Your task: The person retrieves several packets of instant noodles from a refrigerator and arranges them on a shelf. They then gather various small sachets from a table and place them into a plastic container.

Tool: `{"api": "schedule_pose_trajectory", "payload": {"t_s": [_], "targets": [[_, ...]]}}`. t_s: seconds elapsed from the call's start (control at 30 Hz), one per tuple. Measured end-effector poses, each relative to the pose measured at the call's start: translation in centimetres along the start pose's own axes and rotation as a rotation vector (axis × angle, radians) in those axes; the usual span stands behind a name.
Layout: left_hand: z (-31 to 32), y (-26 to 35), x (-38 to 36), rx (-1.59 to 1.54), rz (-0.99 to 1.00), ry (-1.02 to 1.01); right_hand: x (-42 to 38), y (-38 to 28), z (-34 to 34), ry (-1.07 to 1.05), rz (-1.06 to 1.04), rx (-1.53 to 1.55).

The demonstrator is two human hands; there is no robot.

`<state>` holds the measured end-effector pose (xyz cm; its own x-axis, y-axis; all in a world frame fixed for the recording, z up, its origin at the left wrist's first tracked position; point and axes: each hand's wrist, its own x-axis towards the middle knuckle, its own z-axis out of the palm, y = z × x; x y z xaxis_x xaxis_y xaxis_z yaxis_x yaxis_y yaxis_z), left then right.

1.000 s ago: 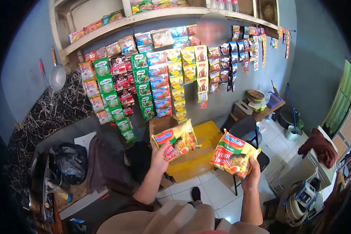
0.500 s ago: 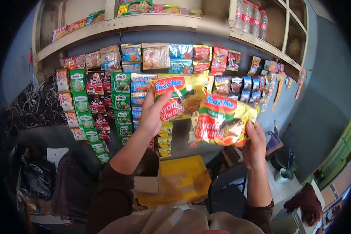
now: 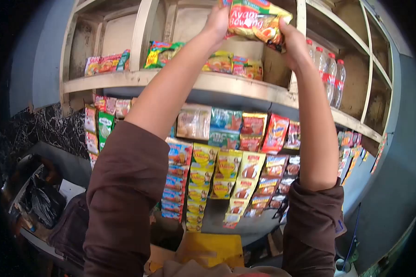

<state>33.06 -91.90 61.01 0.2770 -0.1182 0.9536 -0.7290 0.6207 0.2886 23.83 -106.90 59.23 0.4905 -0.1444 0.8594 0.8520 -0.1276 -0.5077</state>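
Both of my arms reach up towards the wooden wall shelf. Between my hands is a yellow instant noodle packet marked "Ayam Bawang", raised in front of an upper compartment. My left hand is closed at its left edge, while my right hand grips its right side. Whether a second packet lies behind it is hidden. Below, on the shelf, stand more noodle packets and, further left, a green and yellow packet.
Several water bottles with red caps stand on the shelf at right. Strips of drink sachets hang beneath it. Red noodle packets sit in the left compartment. Low down are a yellow object and a black plastic bag.
My hands have risen from in front of the hanging sachets to shelf height. Two noodle packets showed side by side before; now one shows between the hands. The view has tilted upward.
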Motion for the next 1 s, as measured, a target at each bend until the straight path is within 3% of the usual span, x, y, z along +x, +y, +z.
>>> {"api": "schedule_pose_trajectory", "payload": {"t_s": [0.07, 0.1, 0.17, 0.2, 0.23, 0.3, 0.43, 0.5, 0.6, 0.67, 0.77, 0.8, 0.83, 0.87, 0.9, 0.93, 1.0], "targets": [[0.6, 0.0, 0.1, 0.013, -0.302, 0.050, 3.8, 2.8, -0.8, -0.043, -0.006, -0.085], [0.2, -0.3, 0.4, 0.013, -0.289, 0.048, 4.8, 3.9, -0.9, -0.054, -0.014, -0.153], [-0.7, -1.2, 0.5, 0.186, -0.597, -0.169, 6.5, 5.8, -1.4, -0.010, -0.015, -0.457], [-0.5, -2.1, 0.3, 0.370, -0.588, -0.197, 7.2, 7.1, -1.5, 0.019, -0.061, -0.465], [-0.4, -2.9, 0.2, 0.364, -0.586, -0.204, 8.0, 8.3, -1.8, 0.050, -0.106, -0.473], [-0.7, -3.9, 0.2, 0.582, -0.764, -0.297, 7.8, 8.6, -1.7, 0.107, -0.115, -0.811], [-1.0, -5.8, 1.9, 0.619, -0.888, -0.400, 7.6, 9.5, -2.7, 0.074, -0.056, -0.882], [-1.6, -7.2, 1.9, 0.623, -0.817, -0.427, 5.8, 9.1, -1.9, 0.142, -0.070, -0.975], [-1.7, -8.4, 1.8, 0.736, -0.870, -0.474, 6.1, 10.0, -1.5, 0.036, 0.020, -1.159], [-2.1, -8.6, 1.3, 0.788, -0.937, -0.497, 6.0, 10.7, -1.1, 0.158, 0.168, -1.105], [-0.6, -9.3, 0.7, 1.291, -0.612, -0.260, 5.6, 10.3, -0.9, 0.011, 0.146, -1.338], [-0.2, -9.0, 1.1, 1.417, -0.580, -0.265, 5.3, 10.0, -0.6, 0.007, 0.148, -1.335], [-0.5, -9.2, 1.2, 1.417, -0.585, -0.262, 5.0, 9.8, -0.3, 0.034, 0.041, -1.552], [-0.9, -9.7, 1.3, 1.591, -0.217, -0.270, 4.9, 9.8, 0.0, 0.063, -0.075, -1.766], [-1.3, -10.1, 1.5, 1.732, 0.169, -0.273, 4.8, 9.7, 0.0, 0.060, -0.078, -1.766], [-1.7, -10.4, 1.9, 1.733, 0.171, -0.271, 4.8, 9.4, -0.2, -0.022, -0.049, -1.686], [-1.9, -10.1, 2.4, 1.668, 0.213, -0.709, 4.9, 9.0, -0.8, -0.093, -0.026, -1.606]]}}
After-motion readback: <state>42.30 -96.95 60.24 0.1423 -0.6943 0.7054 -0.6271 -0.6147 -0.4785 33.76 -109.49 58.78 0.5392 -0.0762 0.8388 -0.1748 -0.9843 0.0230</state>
